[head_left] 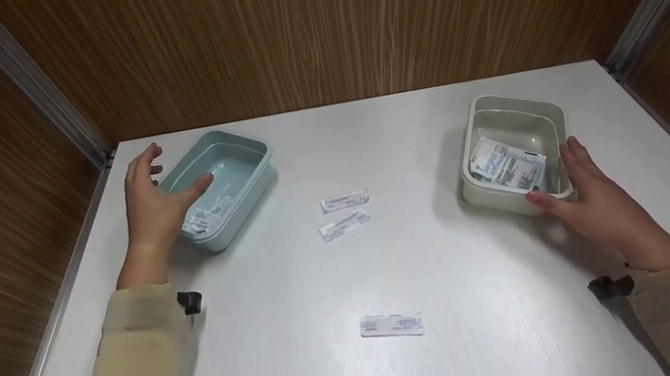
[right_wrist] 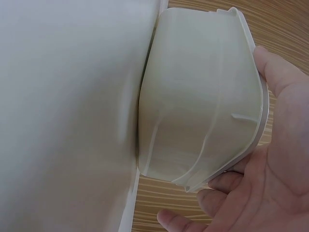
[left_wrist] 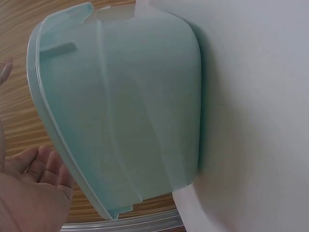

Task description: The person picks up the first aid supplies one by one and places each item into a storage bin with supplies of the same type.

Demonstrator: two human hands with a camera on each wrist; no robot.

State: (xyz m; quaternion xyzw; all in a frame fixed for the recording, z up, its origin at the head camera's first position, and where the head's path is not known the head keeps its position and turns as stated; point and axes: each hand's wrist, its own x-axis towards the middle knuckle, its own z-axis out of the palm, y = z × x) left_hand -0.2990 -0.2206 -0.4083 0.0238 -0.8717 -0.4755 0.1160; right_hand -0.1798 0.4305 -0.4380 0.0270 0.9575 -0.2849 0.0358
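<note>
On the left stands a light blue plastic box (head_left: pixel 248 193) with white paper packets (head_left: pixel 210 217) at its near end. My left hand (head_left: pixel 155 202) is over its left side, fingers and thumb spread apart, holding nothing. The left wrist view shows the outer wall of the blue box (left_wrist: pixel 130 106), with the fingers beyond its rim. On the right, a cream plastic box (head_left: pixel 495 197) holds printed white packets (head_left: pixel 508 166). My right hand (head_left: pixel 607 209) grips its near right corner, thumb at the front rim and fingers along the right side.
Two narrow white packets, an upper one (head_left: pixel 345 201) and a lower one (head_left: pixel 345 225), lie mid-table between the boxes. A third packet (head_left: pixel 392 325) lies nearer the front. Wood-grain panels (head_left: pixel 307 27) enclose the white table (head_left: pixel 312 371) at the back and both sides.
</note>
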